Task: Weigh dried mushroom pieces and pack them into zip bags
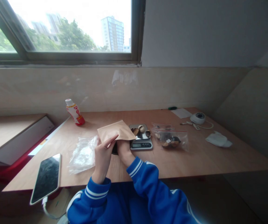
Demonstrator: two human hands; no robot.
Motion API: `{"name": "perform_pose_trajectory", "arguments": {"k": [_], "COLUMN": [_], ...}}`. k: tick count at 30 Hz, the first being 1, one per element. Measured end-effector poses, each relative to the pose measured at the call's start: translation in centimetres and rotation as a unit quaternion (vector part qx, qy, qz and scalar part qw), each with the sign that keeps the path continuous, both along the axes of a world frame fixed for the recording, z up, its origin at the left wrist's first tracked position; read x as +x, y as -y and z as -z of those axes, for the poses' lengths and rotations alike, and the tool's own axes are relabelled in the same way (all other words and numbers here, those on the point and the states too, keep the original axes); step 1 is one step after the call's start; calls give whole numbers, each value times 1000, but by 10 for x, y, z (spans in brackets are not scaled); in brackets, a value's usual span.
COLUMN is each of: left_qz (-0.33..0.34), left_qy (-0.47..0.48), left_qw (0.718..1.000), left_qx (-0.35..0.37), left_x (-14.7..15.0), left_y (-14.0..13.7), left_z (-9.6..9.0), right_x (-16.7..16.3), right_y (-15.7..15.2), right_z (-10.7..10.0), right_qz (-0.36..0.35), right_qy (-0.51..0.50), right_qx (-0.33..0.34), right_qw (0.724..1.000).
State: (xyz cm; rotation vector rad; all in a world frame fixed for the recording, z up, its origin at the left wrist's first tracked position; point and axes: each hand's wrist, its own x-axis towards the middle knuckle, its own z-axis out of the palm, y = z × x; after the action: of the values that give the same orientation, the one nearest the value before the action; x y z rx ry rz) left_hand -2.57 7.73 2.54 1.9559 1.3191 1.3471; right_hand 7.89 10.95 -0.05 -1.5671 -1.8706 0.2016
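My left hand [104, 154] grips the near edge of a brown kraft paper bag [115, 130], with its thumb on top. My right hand [124, 150] reaches into the bag's mouth, so its fingers are hidden and I cannot tell what they hold. Just right of the bag sits a small digital kitchen scale [145, 145]. On its plate lie several dark brown dried pieces [136, 132] and a pale round one [142, 128]. Clear zip bags [174, 140] with similar dried pieces lie right of the scale.
A crumpled clear plastic bag [84, 155] and a charging phone [47, 177] lie to the left. At the back left stands a drink bottle [75, 113]. Farther right are a white dome camera [197, 118] with its cable, a white tissue [218, 139] and a paper sheet [182, 113].
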Motion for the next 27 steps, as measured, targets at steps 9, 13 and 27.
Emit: {"name": "perform_pose_trajectory", "arguments": {"k": [9,13,27], "left_qz": [0,-4,14], "left_qy": [17,21,16], "left_qw": [1000,999,999], "left_qx": [0,-24,-34], "left_x": [-3,-7,-20], "left_y": [-10,-15,-53], "left_z": [-14,-13,44], "right_x": [0,23,183], "right_y": [68,95,21], "right_z": [-22,-27,0], "right_qz": [91,73,220], "right_qy": [-8,-143,-193], "right_qx": [72,153,32], "right_qw": [993,975,956]}}
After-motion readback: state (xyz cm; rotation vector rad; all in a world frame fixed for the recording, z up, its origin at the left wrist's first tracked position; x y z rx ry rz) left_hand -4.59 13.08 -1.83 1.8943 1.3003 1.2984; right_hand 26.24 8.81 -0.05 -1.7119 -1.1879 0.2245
